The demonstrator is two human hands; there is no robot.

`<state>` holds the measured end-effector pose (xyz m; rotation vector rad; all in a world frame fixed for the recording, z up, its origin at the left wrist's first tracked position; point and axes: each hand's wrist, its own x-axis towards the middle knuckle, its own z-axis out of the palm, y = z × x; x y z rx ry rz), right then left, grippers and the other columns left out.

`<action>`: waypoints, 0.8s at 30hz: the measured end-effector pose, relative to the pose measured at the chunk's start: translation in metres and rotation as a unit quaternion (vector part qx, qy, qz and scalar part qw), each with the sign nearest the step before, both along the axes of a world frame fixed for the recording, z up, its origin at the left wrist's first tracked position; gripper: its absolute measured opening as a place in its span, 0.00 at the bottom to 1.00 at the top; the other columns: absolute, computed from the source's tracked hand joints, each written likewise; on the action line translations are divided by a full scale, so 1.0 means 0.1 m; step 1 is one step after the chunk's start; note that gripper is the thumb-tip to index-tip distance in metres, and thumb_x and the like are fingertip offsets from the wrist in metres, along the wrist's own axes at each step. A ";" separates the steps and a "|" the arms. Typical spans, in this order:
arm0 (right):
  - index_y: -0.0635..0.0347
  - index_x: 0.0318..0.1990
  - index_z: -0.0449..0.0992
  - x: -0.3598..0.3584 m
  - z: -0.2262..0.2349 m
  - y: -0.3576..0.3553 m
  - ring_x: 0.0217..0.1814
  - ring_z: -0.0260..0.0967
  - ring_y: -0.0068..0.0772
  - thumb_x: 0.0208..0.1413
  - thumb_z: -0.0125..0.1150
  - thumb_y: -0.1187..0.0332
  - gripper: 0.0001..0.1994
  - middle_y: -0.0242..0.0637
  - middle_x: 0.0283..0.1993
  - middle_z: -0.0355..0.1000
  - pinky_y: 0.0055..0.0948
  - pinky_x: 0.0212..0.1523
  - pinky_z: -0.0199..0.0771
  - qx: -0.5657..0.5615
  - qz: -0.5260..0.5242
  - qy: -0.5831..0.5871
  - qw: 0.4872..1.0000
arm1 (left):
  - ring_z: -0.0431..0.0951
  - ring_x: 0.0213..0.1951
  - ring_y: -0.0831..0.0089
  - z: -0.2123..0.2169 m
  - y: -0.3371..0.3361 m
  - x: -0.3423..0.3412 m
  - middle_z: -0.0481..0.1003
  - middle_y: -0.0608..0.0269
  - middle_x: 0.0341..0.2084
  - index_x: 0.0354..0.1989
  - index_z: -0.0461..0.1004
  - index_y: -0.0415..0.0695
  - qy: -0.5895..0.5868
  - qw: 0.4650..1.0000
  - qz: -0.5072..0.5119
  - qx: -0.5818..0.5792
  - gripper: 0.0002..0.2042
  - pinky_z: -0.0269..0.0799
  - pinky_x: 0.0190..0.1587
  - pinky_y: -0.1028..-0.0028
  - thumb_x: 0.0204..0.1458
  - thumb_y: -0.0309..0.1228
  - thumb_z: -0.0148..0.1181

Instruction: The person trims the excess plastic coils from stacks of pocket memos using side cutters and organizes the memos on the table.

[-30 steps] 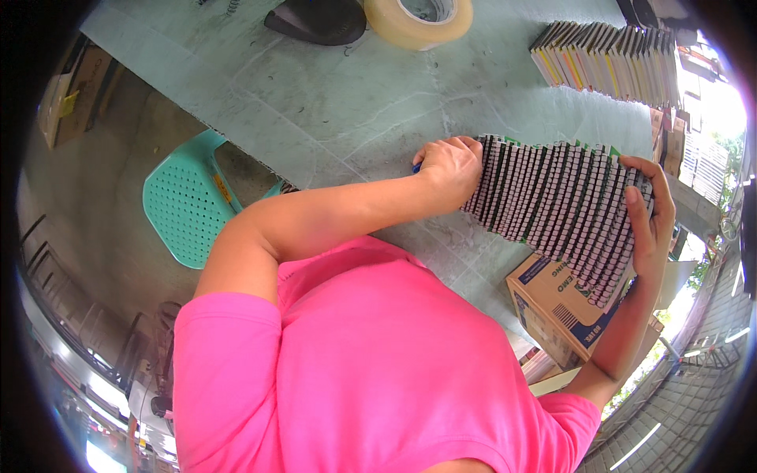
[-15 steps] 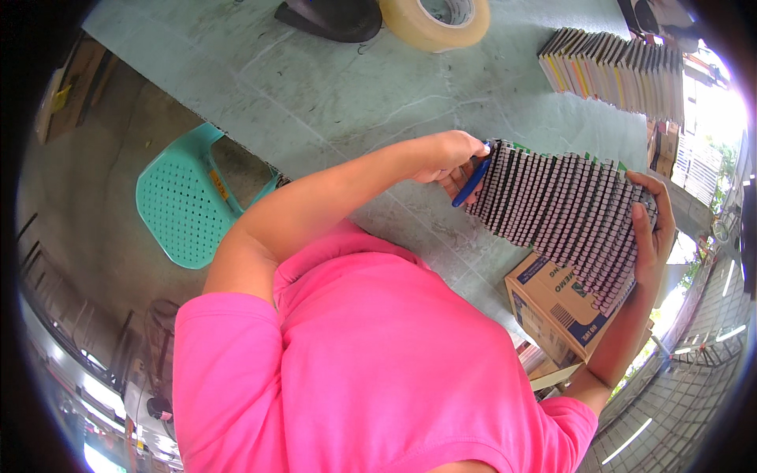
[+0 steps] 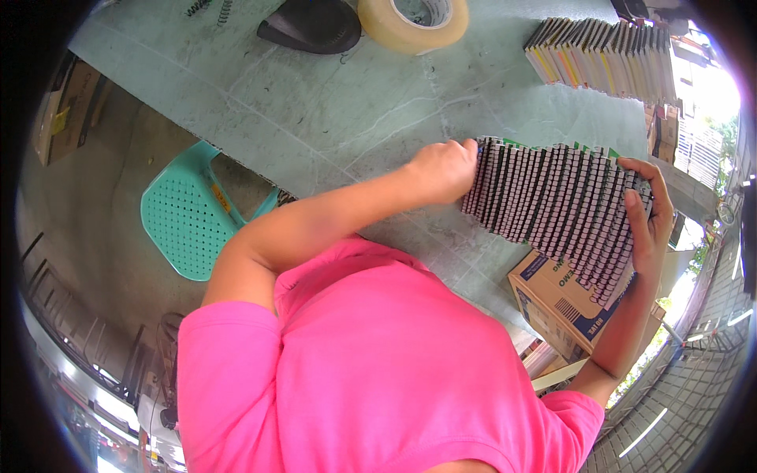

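A long row of spiral-bound notebooks (image 3: 552,197), black coils and pale page edges turned up, lies at the right of the table. My right hand (image 3: 650,209) is wrapped round its right end, thumb on the near side and fingers over the far side. Against the left end, my left hand (image 3: 445,169) is closed in a fist. A sliver of blue from a blue-handled tool (image 3: 479,145) shows by its fingertips; the rest is hidden behind the hand and coils.
A roll of clear tape (image 3: 371,24) and a dark curved object (image 3: 303,30) lie on the green table (image 3: 315,102). Another notebook row (image 3: 599,63) stands far right. A cardboard box (image 3: 564,296) sits below my right forearm, and a green plastic chair (image 3: 189,213) stands left.
My left hand has turned over, so the blue handle that showed below it is now mostly hidden. My right hand keeps its hold. The view has shifted slightly.
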<state>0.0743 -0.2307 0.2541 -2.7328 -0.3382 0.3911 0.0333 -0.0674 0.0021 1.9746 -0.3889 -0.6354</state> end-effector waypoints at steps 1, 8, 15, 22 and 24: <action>0.64 0.45 0.70 -0.01 -0.01 -0.02 0.43 0.61 0.23 0.55 0.52 0.61 0.16 0.34 0.37 0.67 0.21 0.47 0.57 -0.001 -0.002 -0.006 1.000 | 0.78 0.27 0.60 0.08 0.14 0.13 0.73 0.51 0.28 0.37 0.64 0.37 0.130 0.987 -0.017 -0.087 0.12 0.75 0.27 0.66 0.57 0.36 0.43; 0.64 0.44 0.70 0.00 -0.01 -0.01 0.43 0.61 0.24 0.55 0.52 0.61 0.16 0.34 0.37 0.67 0.22 0.47 0.57 0.001 0.003 -0.009 1.000 | 0.76 0.31 0.58 -0.04 0.29 0.21 0.71 0.52 0.32 0.39 0.64 0.41 0.478 0.818 -0.033 -0.318 0.15 0.72 0.34 0.60 0.58 0.41 0.40; 0.64 0.45 0.70 0.00 -0.01 -0.03 0.41 0.61 0.23 0.55 0.52 0.61 0.16 0.33 0.37 0.67 0.21 0.46 0.57 0.002 0.003 -0.005 1.000 | 0.76 0.25 0.57 0.00 0.22 0.23 0.71 0.49 0.29 0.37 0.63 0.38 0.238 0.952 -0.058 -0.185 0.14 0.74 0.28 0.65 0.59 0.38 0.38; 0.64 0.45 0.69 0.01 0.00 -0.02 0.40 0.60 0.22 0.55 0.53 0.62 0.15 0.32 0.36 0.67 0.21 0.45 0.57 -0.003 0.008 -0.003 1.000 | 0.77 0.28 0.55 -0.03 0.12 0.00 0.71 0.49 0.30 0.40 0.62 0.40 0.175 0.972 0.012 -0.159 0.14 0.74 0.27 0.64 0.59 0.40 0.42; 0.64 0.45 0.69 0.00 0.01 -0.02 0.40 0.60 0.22 0.55 0.53 0.62 0.15 0.32 0.37 0.66 0.21 0.45 0.57 0.000 0.000 0.000 1.000 | 0.77 0.30 0.58 -0.08 0.21 0.02 0.72 0.50 0.32 0.41 0.63 0.41 0.349 0.889 0.006 -0.296 0.15 0.74 0.31 0.64 0.58 0.41 0.41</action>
